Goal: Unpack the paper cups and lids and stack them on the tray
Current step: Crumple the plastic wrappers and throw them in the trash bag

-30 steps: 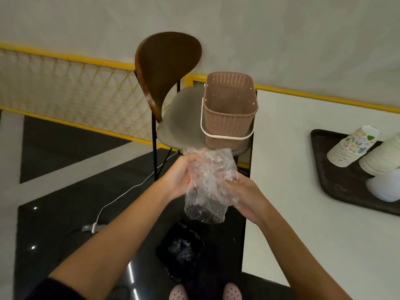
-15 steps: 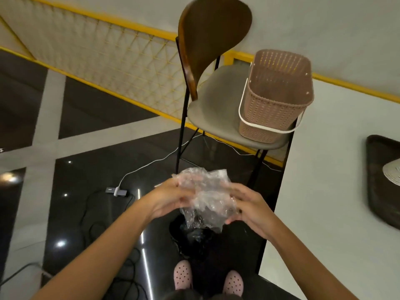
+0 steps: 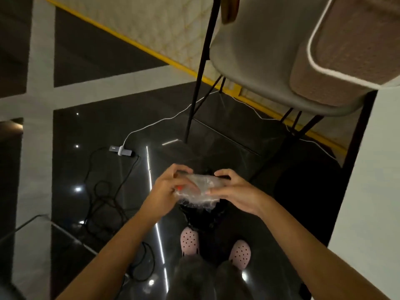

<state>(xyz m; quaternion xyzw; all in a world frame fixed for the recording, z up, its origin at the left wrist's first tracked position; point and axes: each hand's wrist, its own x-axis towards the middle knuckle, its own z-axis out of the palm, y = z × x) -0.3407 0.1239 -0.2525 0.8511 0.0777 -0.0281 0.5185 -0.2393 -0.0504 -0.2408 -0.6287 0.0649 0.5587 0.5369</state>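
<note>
A crumpled clear plastic wrapper [image 3: 200,191] is bunched between both hands, low over a dark bin with a black liner [image 3: 205,217] on the floor. My left hand [image 3: 168,189] grips its left side with curled fingers. My right hand [image 3: 233,191] pinches its right side, thumb on the wrapper. The tray, the paper cups and the lids are out of view.
A grey chair seat [image 3: 255,53] carries a brown woven basket [image 3: 355,46] at the top right. The white table edge [image 3: 372,191] runs down the right. A white cable and adapter [image 3: 122,150] and black cords [image 3: 104,204] lie on the glossy dark floor. Pink clogs [image 3: 190,240] stand below the bin.
The view has tilted down to the floor, so the tray and cups have left the frame. Both hands have squeezed the wrapper smaller and lowered it toward the dark bin.
</note>
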